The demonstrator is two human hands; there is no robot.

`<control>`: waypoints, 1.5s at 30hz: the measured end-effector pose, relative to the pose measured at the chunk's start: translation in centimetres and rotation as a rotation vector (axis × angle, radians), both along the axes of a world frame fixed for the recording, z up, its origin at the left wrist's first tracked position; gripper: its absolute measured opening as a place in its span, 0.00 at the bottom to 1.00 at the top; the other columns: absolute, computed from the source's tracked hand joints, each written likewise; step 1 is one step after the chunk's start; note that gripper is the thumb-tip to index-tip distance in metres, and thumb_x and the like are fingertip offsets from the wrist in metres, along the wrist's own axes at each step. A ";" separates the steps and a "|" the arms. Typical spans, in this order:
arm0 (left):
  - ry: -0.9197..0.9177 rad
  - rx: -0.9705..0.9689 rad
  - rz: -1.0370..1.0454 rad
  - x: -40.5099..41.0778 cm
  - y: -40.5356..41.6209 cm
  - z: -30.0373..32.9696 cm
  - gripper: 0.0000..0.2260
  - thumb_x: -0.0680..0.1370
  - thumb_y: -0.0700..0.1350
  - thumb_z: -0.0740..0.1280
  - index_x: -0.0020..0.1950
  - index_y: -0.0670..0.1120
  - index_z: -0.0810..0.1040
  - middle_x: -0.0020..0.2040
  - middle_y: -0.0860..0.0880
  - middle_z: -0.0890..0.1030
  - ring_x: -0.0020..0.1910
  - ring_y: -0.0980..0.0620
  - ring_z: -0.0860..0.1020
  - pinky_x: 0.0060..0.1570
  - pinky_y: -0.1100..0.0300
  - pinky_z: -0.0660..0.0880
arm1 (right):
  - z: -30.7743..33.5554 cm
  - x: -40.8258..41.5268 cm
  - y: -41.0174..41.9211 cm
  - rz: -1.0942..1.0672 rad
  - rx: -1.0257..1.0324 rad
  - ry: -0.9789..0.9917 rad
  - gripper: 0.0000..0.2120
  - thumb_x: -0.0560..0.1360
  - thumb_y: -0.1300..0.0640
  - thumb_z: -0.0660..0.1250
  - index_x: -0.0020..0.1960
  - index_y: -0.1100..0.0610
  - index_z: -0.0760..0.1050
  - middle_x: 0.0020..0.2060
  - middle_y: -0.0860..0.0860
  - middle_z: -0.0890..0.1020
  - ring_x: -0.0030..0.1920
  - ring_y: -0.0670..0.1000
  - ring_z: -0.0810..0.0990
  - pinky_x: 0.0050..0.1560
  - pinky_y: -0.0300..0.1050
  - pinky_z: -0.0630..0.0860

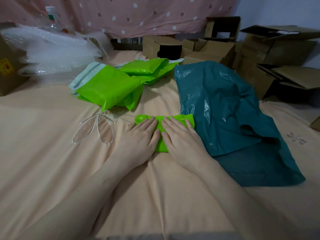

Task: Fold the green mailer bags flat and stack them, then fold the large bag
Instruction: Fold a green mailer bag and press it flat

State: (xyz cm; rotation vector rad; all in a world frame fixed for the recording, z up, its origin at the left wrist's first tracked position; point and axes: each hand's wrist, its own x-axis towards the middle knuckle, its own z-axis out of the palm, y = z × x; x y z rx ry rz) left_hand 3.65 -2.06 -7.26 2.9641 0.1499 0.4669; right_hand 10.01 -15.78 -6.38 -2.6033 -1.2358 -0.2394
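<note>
Head view: my left hand [138, 135] and right hand [181, 137] press flat on a folded green mailer [160, 126], fingers spread; next, I judge, it joins the stack [109, 85].

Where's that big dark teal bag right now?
In the head view, the teal bag lies spread and crumpled on the peach bedsheet, just right of the right hand, with cardboard boxes behind it.

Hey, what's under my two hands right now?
A folded green mailer bag, pressed flat on the peach bedsheet by the left hand and right hand. Its middle is covered, so the folds there cannot be seen.
</note>
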 end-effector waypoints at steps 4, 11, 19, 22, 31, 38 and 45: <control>0.058 -0.019 0.005 0.1 0.0 0.2 0.38 0.70 0.59 0.32 0.75 0.48 0.58 0.76 0.50 0.59 0.75 0.54 0.58 0.72 0.55 0.53 | 0.6 0.0 0.3 -0.019 -0.062 0.004 0.26 0.79 0.48 0.43 0.74 0.54 0.60 0.75 0.47 0.61 0.75 0.45 0.55 0.74 0.51 0.45; -0.061 -0.006 0.054 -0.9 1.4 0.6 0.31 0.77 0.56 0.42 0.72 0.42 0.65 0.72 0.43 0.67 0.69 0.46 0.69 0.64 0.51 0.66 | 2.0 -0.8 2.3 0.096 -0.108 0.003 0.25 0.81 0.54 0.49 0.77 0.57 0.52 0.77 0.49 0.53 0.76 0.46 0.49 0.75 0.49 0.42; 0.174 0.140 -0.040 -1.2 3.4 -0.7 0.38 0.75 0.55 0.28 0.73 0.40 0.63 0.74 0.43 0.63 0.73 0.46 0.62 0.63 0.40 0.68 | 0.8 -0.8 3.8 0.118 -0.167 -0.004 0.25 0.80 0.50 0.45 0.75 0.56 0.58 0.76 0.49 0.59 0.76 0.46 0.53 0.75 0.52 0.44; 0.255 0.083 -0.016 -1.4 3.2 -0.5 0.44 0.67 0.61 0.21 0.77 0.45 0.52 0.78 0.47 0.52 0.77 0.50 0.51 0.72 0.46 0.56 | 0.8 -0.9 3.7 0.120 -0.153 0.008 0.29 0.77 0.48 0.41 0.75 0.55 0.58 0.76 0.48 0.58 0.76 0.46 0.52 0.74 0.51 0.44; -0.125 -0.002 0.074 0.0 0.4 1.2 0.30 0.77 0.56 0.41 0.71 0.45 0.69 0.72 0.49 0.68 0.72 0.50 0.64 0.70 0.53 0.57 | 1.1 0.1 0.3 -0.022 -0.096 0.068 0.25 0.81 0.49 0.44 0.75 0.56 0.57 0.76 0.49 0.58 0.76 0.45 0.52 0.75 0.51 0.46; 0.051 -0.091 -0.044 1.0 -1.4 0.4 0.32 0.75 0.61 0.34 0.77 0.52 0.51 0.77 0.56 0.55 0.75 0.60 0.52 0.73 0.58 0.48 | 1.0 0.8 -0.7 0.030 -0.047 0.189 0.24 0.82 0.55 0.47 0.77 0.57 0.51 0.77 0.50 0.54 0.76 0.45 0.49 0.76 0.47 0.44; 0.022 0.012 0.013 1.4 -2.6 1.0 0.36 0.71 0.60 0.32 0.75 0.53 0.59 0.75 0.55 0.61 0.73 0.54 0.60 0.71 0.52 0.53 | 0.4 1.2 -2.1 -0.035 -0.037 0.186 0.24 0.82 0.53 0.46 0.77 0.58 0.52 0.77 0.50 0.54 0.76 0.45 0.48 0.76 0.47 0.45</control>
